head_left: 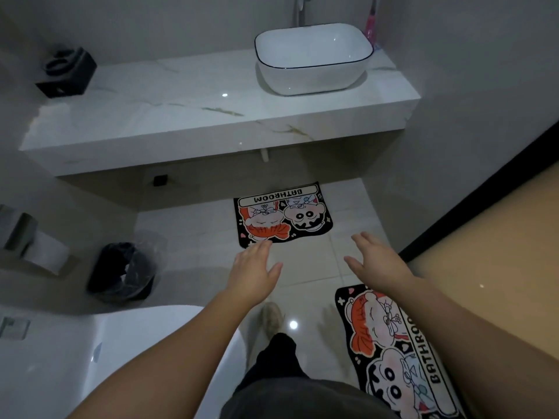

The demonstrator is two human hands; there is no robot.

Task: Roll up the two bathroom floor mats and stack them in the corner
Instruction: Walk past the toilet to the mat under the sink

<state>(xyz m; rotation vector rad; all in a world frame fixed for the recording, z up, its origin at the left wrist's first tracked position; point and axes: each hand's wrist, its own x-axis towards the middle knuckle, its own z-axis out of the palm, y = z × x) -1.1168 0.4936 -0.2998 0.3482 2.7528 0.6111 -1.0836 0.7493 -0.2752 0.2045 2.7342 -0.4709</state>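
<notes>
Two black cartoon-printed fabric bathroom mats are seen lying flat and unrolled on the glossy pale tiled floor [305, 267]: the far mat [282, 214] below the white marble vanity counter [196, 116], the near mat [402, 352] beside an amber glass door [484, 267]. The left hand [255, 269] and right hand [378, 261] are held out above the tiles, fingers spread, nothing gripped. A slip is judged possible, since the polished floor looks slick and a mat could slide underfoot.
</notes>
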